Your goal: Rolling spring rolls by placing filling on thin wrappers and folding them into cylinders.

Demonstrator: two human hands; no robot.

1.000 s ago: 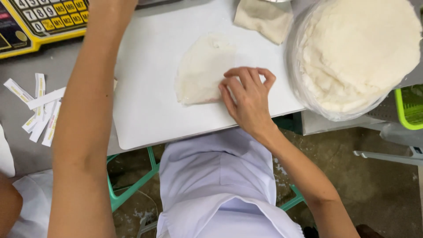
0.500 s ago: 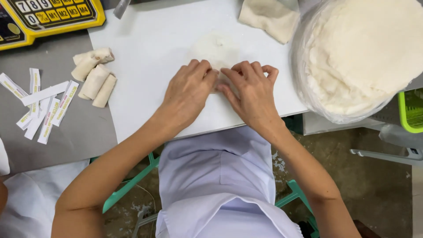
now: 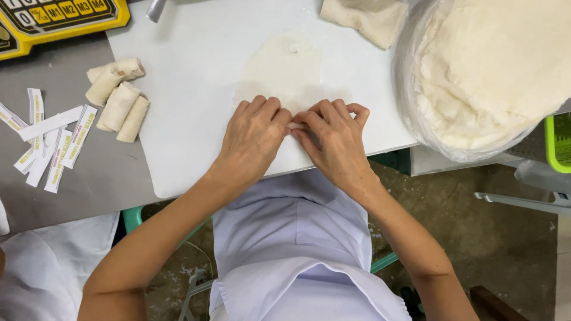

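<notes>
Left hand (image 3: 254, 135): pressing, fingers curled, on the wrapper's near edge.
Right hand (image 3: 333, 138): pinching that same edge.
Wrapper (image 3: 288, 71): lying on the white board (image 3: 178, 119).
Rolls (image 3: 116, 98): sitting left, on the grey table (image 3: 101, 178).
Floor (image 3: 488, 238): showing stained concrete.

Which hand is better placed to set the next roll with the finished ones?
Probably the left hand. Both hands press the wrapper on the white board, but the finished rolls lie off the board's left edge, on the left hand's side. The right hand would have to cross over.
</notes>
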